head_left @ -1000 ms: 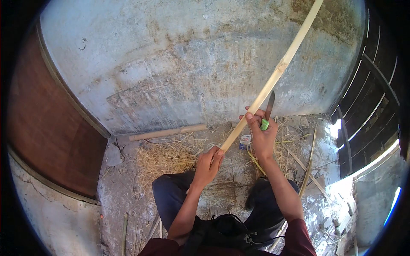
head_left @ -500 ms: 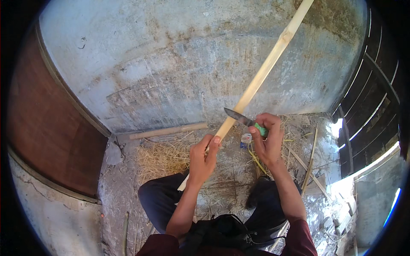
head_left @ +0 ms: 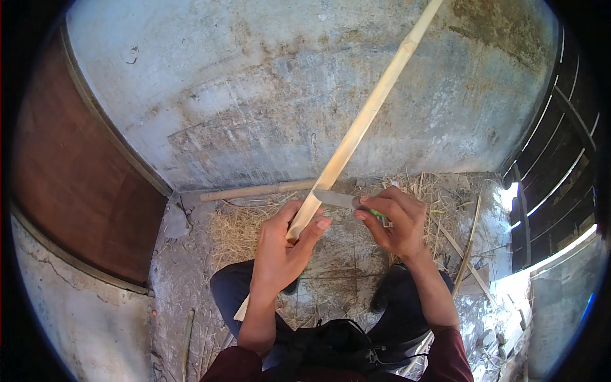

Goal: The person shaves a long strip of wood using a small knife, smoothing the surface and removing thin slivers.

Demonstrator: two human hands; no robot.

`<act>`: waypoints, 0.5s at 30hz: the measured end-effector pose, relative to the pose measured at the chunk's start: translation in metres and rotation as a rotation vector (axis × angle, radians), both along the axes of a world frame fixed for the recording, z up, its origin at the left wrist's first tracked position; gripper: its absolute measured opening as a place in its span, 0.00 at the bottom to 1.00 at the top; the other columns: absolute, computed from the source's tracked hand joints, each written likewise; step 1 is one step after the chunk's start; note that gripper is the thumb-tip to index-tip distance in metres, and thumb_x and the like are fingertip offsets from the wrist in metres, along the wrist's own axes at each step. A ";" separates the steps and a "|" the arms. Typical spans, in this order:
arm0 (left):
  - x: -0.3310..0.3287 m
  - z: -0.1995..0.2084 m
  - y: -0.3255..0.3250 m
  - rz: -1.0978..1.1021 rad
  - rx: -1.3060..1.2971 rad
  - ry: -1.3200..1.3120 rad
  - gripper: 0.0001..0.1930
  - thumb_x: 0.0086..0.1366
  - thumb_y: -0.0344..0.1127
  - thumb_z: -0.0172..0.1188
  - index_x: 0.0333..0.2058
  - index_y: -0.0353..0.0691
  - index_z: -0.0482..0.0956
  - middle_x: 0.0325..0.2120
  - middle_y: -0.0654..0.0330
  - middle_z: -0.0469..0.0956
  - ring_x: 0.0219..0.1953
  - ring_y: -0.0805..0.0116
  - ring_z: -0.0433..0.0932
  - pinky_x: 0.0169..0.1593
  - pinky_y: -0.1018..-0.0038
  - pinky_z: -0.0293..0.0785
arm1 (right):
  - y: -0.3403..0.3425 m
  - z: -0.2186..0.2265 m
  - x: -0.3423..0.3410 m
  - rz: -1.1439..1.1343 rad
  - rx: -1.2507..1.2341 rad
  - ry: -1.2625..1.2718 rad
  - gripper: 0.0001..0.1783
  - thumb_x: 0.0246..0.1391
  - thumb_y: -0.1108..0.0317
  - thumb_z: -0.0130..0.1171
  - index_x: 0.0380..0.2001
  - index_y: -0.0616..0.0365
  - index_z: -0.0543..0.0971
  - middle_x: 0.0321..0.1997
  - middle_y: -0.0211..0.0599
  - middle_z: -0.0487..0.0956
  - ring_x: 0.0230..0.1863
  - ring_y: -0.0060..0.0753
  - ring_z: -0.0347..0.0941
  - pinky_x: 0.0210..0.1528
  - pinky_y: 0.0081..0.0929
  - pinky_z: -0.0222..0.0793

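A long pale bamboo strip (head_left: 356,134) slants from beside my left thigh up to the top edge, with a node near its upper end. My left hand (head_left: 280,245) is wrapped round its lower part, thumb toward the right side. In my right hand (head_left: 398,223) is a knife (head_left: 337,199) with a green handle, mostly hidden by the fingers. Its grey blade points left, and the tip meets the right edge of the strip just above my left hand.
Straw-like shavings (head_left: 238,235) heap on the floor at the left. A bamboo pole (head_left: 261,190) lies along the wall's foot. Thin sticks (head_left: 469,245) lie at the right. A brown door panel (head_left: 83,172) stands left, dark slatted boards (head_left: 554,146) right.
The knife has come down and left along the strip, its blade turned more level. My left hand has shifted left and opened its thumb wider; the strip has moved slightly left.
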State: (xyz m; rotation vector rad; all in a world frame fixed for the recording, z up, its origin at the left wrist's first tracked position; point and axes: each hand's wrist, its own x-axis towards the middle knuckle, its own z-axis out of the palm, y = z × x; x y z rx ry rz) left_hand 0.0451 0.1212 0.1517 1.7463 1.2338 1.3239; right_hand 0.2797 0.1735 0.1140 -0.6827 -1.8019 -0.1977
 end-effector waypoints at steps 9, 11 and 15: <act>-0.013 -0.006 -0.008 0.085 -0.036 -0.034 0.12 0.72 0.34 0.72 0.48 0.33 0.84 0.25 0.68 0.78 0.27 0.84 0.68 0.29 0.80 0.65 | -0.010 -0.006 -0.015 -0.002 -0.116 -0.024 0.16 0.48 0.65 0.83 0.41 0.45 0.88 0.28 0.28 0.80 0.23 0.32 0.79 0.23 0.31 0.71; -0.012 -0.009 -0.009 0.082 0.006 -0.134 0.13 0.71 0.33 0.72 0.48 0.33 0.84 0.26 0.69 0.78 0.27 0.84 0.68 0.29 0.80 0.65 | -0.014 -0.006 -0.020 0.011 -0.121 -0.044 0.15 0.49 0.64 0.82 0.40 0.45 0.88 0.28 0.28 0.80 0.23 0.31 0.78 0.23 0.31 0.70; -0.014 -0.009 -0.012 0.103 0.002 -0.107 0.14 0.71 0.35 0.73 0.48 0.33 0.84 0.25 0.69 0.78 0.26 0.83 0.68 0.30 0.80 0.66 | -0.019 -0.006 -0.026 0.039 -0.121 -0.075 0.14 0.50 0.61 0.82 0.40 0.44 0.89 0.27 0.27 0.79 0.22 0.31 0.77 0.22 0.32 0.68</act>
